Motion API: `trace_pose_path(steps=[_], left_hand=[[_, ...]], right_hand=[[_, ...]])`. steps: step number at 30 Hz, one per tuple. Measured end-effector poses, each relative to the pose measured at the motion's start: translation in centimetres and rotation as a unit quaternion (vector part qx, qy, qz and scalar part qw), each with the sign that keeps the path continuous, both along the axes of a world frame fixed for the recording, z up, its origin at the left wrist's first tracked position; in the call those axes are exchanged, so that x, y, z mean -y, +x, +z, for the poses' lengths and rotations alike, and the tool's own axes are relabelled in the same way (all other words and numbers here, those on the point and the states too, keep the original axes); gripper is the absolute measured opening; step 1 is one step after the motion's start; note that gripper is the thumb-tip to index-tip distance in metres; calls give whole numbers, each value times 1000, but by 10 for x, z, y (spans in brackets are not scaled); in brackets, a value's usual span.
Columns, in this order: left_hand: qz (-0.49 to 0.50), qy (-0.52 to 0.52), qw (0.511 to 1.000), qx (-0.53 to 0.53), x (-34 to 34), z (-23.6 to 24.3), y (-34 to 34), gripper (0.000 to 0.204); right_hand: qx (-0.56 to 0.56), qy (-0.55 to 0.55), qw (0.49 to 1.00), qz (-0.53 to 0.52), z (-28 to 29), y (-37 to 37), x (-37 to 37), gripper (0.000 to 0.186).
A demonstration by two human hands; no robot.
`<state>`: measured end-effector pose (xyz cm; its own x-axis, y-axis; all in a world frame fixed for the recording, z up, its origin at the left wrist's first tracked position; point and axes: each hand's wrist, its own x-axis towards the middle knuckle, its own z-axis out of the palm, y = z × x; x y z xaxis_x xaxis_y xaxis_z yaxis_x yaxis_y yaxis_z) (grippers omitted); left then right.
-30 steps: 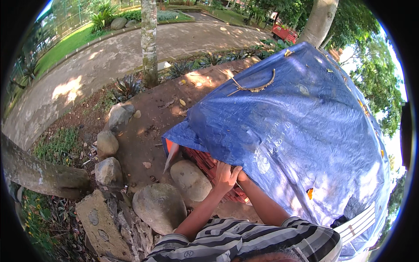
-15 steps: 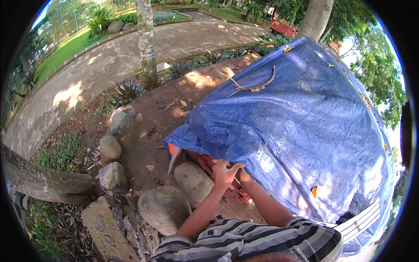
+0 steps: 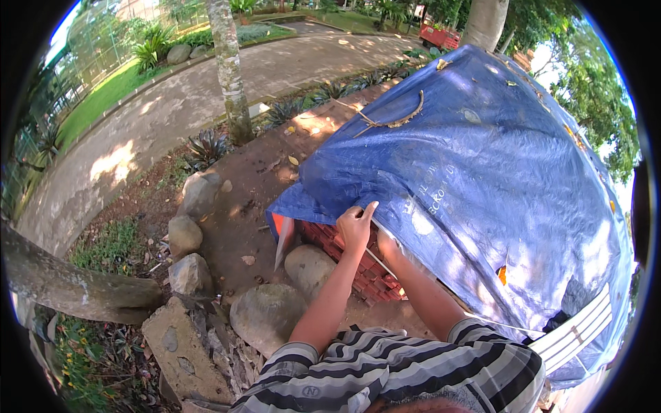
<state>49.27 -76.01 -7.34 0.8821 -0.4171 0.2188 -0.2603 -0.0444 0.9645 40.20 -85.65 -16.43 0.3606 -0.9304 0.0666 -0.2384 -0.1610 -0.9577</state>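
Note:
A large blue tarp (image 3: 468,165) drapes over a stack of red bricks or tiles (image 3: 370,275). The tarp's lower edge is lifted, and part of the stack shows beneath it. My left hand (image 3: 354,226) is closed on that edge with the thumb pointing up. Just right of it, my right hand (image 3: 387,242) reaches in at the edge; its fingers are hidden by the tarp. A thin pale cord or strip (image 3: 381,263) slants across the stack between my forearms.
Rounded boulders (image 3: 267,315) lie left of my arms, with a rough concrete block (image 3: 182,351) nearer me. A leaning trunk (image 3: 82,292) juts in from the left. White slatted panel (image 3: 575,330) rests by the tarp at right. A curved dry branch (image 3: 396,122) lies on top.
My left hand has moved upward, raising the tarp's edge, and the hands are farther apart. More of the red stack and the pale cord now show. The view has shifted slightly.

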Motion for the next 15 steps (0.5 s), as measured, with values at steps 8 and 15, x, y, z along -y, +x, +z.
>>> trace_pose_path(steps=[8, 15], left_hand=[[-252, 2, 963, -94, 49, 19, 56, 64], [-308, 49, 937, -160, 22, -1, 54, 47]], right_hand=[[-72, 26, 995, 69, 45, -2, 6, 69], [-2, 231, 970, 71, 79, -2, -2, 71]])
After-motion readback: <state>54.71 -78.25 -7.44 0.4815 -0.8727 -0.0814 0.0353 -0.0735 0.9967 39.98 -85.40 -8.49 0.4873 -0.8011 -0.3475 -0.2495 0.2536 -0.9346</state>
